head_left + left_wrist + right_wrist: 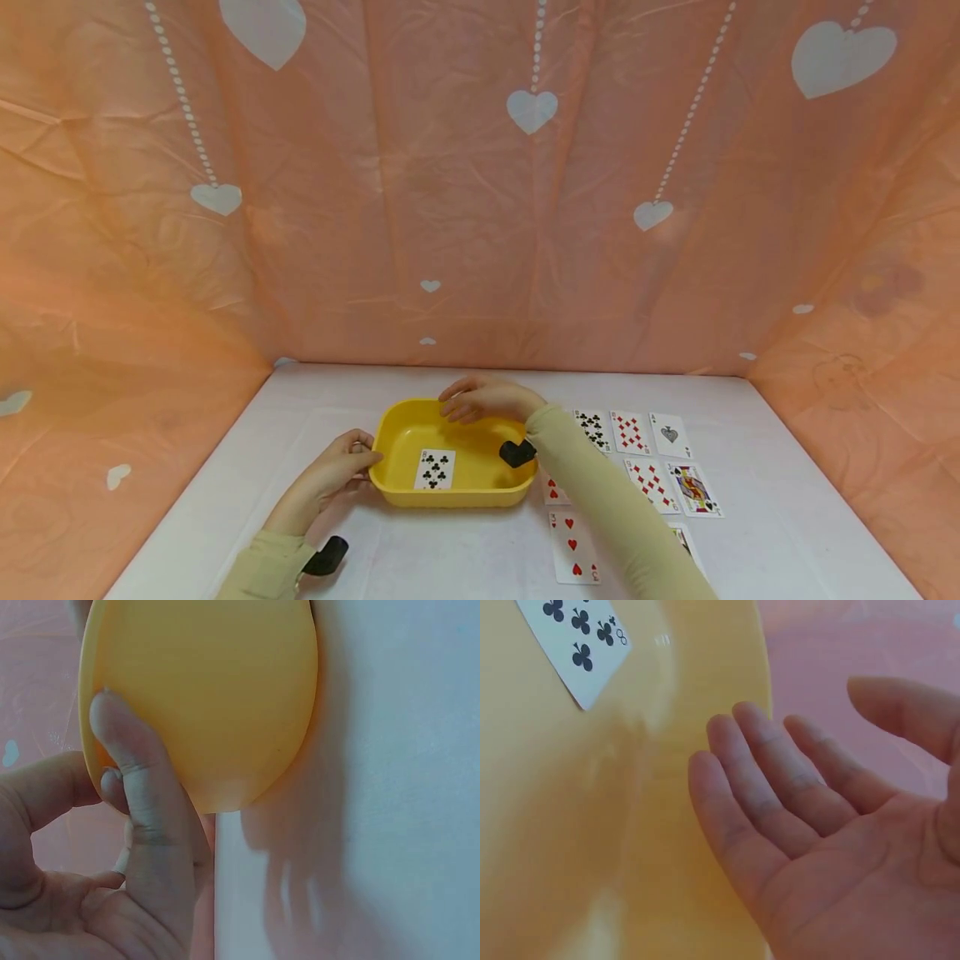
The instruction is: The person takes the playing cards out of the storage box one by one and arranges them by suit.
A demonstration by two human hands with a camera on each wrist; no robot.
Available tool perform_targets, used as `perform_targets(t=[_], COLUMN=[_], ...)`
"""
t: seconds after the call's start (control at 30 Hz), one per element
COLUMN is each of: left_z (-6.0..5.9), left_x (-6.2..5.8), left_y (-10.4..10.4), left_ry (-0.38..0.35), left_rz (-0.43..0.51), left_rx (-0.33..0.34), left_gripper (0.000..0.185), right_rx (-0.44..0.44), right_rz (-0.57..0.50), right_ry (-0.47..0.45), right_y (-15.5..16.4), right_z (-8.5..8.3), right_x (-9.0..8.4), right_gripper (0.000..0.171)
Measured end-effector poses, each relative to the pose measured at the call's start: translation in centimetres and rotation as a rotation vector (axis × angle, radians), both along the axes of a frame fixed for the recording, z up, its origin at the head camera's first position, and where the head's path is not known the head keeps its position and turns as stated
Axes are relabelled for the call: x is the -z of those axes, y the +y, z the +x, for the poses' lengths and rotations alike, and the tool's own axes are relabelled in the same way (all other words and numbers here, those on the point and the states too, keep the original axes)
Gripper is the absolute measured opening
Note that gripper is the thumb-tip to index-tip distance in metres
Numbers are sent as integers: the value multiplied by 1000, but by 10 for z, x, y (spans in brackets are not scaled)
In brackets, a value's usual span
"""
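A yellow plastic tray (450,500) with rounded corners and raised walls sits in front of me. The thumb and fingers of my left hand (332,475) pinch its left rim; the left wrist view shows the thumb against the outside of the yellow wall (217,697). Inside the tray an eight of clubs card (435,469) lies face up, with part of it also in the right wrist view. My right hand (483,399) hovers at the far rim, palm toward the tray and fingers relaxed (761,806), holding nothing.
Right of the tray, several playing cards lie face up in rows, among them a three of hearts (573,547), an ace of spades (670,436) and a jack (695,490). My right sleeve (611,508) covers some of them. An orange curtain (465,208) encloses the white table (442,558).
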State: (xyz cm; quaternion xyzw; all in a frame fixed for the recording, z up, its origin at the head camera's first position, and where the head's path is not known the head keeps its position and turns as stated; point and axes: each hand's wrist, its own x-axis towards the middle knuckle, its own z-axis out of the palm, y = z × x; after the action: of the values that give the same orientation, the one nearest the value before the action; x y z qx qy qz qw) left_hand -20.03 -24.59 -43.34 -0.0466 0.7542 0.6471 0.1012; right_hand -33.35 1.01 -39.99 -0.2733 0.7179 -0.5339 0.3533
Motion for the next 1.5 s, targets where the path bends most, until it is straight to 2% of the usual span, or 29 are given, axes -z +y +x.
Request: perform_targets(t=[0.37, 0.5, 0.7, 0.9, 1.17, 1.33, 1.5], left_z=[-2, -2, -3, -3, -1, -2, -2], left_x=[0, -1, 0, 1, 2, 3, 3], left_y=[0, 1, 0, 0, 0, 0, 0], left_ry=[8, 9, -3, 3, 0, -7, -8], left_rz=[-8, -1, 1, 12, 34, 26, 22], left_rx=[-4, -1, -7, 3, 12, -11, -18], left_gripper=[24, 24, 24, 24, 25, 24, 24], right_rx=[-43, -28, 0, 13, -30, -64, -69], right_rz=[110, 133, 166, 226, 248, 255, 255], right_ry=[-30, -44, -64, -27, 36, 71, 68], right_y=[-9, -11, -13, -13, -16, -17, -16], right_z=[-3, -1, 5, 13, 11, 10, 13], right_x=[23, 27, 26, 20, 22, 23, 24], right_gripper=[34, 32, 29, 29, 25, 20, 17])
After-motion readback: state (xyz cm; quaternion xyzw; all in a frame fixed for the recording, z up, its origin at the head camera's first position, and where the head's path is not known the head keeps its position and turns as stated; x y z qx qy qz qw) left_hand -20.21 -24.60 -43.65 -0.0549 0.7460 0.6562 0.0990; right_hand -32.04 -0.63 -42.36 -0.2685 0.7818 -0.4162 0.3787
